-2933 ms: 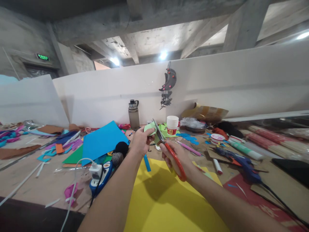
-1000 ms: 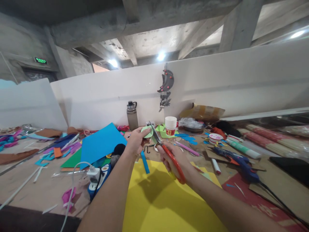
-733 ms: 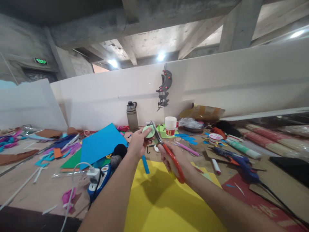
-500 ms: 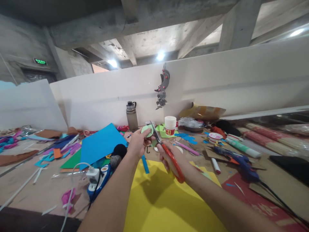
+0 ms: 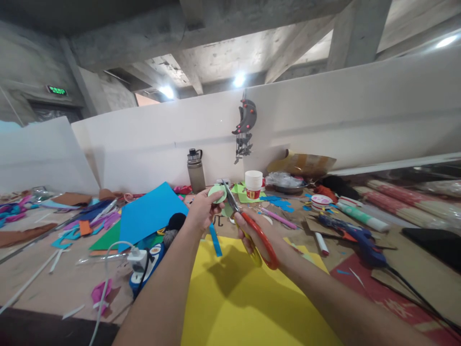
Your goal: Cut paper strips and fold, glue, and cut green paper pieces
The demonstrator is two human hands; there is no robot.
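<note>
My left hand (image 5: 202, 210) pinches a light green round piece (image 5: 218, 193) over the far edge of a yellow sheet (image 5: 230, 298). Red and yellow handled scissors (image 5: 257, 238) are in my right hand (image 5: 262, 235), with my fingers wrapped in the handles. Their blades point up and away, slightly parted, right beside the green piece. A bit of green hangs just below the blades. Under my hands, a narrow blue strip (image 5: 215, 240) lies across the yellow sheet's far edge.
Blue sheets (image 5: 151, 211) and a power strip (image 5: 147, 271) lie left. A bottle (image 5: 195, 172) and stacked paper cups (image 5: 253, 182) stand behind. A glue gun (image 5: 360, 238) and a marker (image 5: 321, 243) lie right. A grey moon ornament (image 5: 247, 117) hangs against the white panel.
The scissors' handles have spread, showing more of the yellow loop. My left hand has shifted slightly left with the green piece. The hanging ornament has turned a little.
</note>
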